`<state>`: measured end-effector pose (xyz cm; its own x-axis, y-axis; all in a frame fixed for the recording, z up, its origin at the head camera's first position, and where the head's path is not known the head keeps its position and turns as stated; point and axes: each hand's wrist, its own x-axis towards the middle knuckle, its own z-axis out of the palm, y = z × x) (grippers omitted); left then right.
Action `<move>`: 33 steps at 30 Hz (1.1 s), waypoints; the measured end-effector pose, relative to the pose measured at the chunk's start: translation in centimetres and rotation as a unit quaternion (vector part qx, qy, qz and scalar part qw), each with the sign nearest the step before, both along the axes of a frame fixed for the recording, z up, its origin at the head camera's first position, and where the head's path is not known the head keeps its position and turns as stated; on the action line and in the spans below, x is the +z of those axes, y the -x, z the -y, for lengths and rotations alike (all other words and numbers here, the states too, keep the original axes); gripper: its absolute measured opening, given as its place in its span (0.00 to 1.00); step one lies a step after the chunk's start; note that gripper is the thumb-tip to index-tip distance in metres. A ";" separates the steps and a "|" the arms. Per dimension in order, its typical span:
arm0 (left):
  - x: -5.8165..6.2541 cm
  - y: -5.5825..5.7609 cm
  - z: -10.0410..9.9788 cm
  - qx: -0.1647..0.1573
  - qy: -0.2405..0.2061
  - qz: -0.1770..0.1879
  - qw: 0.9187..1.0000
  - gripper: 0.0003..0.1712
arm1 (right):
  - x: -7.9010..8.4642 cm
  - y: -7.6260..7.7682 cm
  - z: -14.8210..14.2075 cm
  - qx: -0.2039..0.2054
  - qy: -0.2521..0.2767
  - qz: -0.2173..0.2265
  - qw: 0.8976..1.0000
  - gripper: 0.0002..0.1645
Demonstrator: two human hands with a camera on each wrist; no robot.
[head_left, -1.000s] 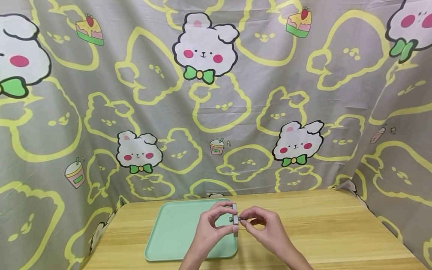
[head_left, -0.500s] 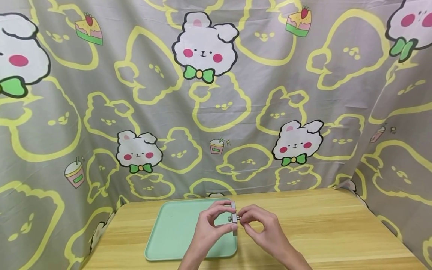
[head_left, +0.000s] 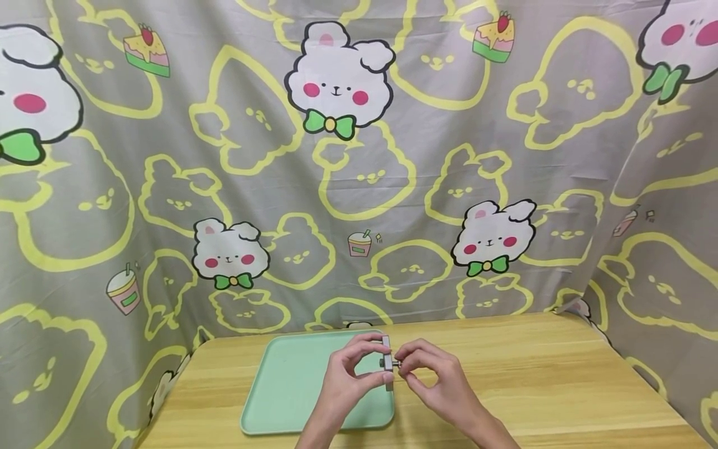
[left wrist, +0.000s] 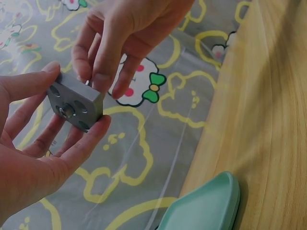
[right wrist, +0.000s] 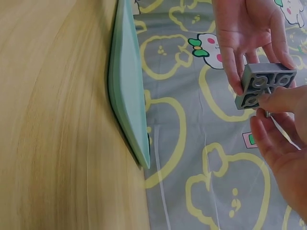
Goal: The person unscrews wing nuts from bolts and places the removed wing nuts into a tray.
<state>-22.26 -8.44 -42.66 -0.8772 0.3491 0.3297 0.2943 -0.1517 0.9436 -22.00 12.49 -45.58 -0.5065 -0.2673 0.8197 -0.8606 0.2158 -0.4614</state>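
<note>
My left hand (head_left: pixel 349 383) holds a grey square block (head_left: pixel 387 355) by opposite edges, thumb below and fingers above, over the tray's right edge. In the left wrist view, the block (left wrist: pixel 76 103) shows round holes near its corners and a metal piece in its centre hole. On the block's other face, a thin metal screw (head_left: pixel 396 363) sticks out, pinched between the thumb and fingertips of my right hand (head_left: pixel 443 380). Recessed rings mark that face of the block (right wrist: pixel 249 99) in the right wrist view. My right fingers partly hide the screw, so its depth in the block cannot be told.
A light green tray (head_left: pixel 297 386) with a low rim lies on the wooden table (head_left: pixel 538 386), below and left of the hands. Behind and at both sides hangs a grey cloth (head_left: pixel 415 187) printed with cartoon rabbits.
My right fingertips have shifted and regripped on the screw, now showing more of its shiny shaft beside the block. The block has moved slightly left; my left hand keeps the same hold.
</note>
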 end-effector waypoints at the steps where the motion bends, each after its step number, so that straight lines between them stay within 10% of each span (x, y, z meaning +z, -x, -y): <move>1: 0.0 0.0 0.0 -0.001 -0.001 0.000 1.000 0.19 | 0.0 0.0 0.0 0.003 0.001 0.010 1.000 0.25; 9: 0.0 0.0 -0.2 -0.002 -0.005 -0.004 1.000 0.19 | 0.6 -0.5 -0.2 0.069 0.053 0.192 0.977 0.13; 22: -0.1 -0.1 -0.4 -0.010 0.008 -0.012 1.000 0.19 | 0.6 0.0 -1.1 0.115 0.130 0.486 0.857 0.26; 33: -0.2 -0.2 -0.6 -0.019 0.006 -0.011 1.000 0.18 | 0.7 0.1 -1.5 0.114 0.155 0.499 0.845 0.22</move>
<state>-22.11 -7.81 -42.86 -0.8556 0.3863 0.3445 0.3095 -0.1518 0.9387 -22.05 13.97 -44.84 -0.9511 -0.3025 0.0629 -0.0122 -0.1668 -0.9859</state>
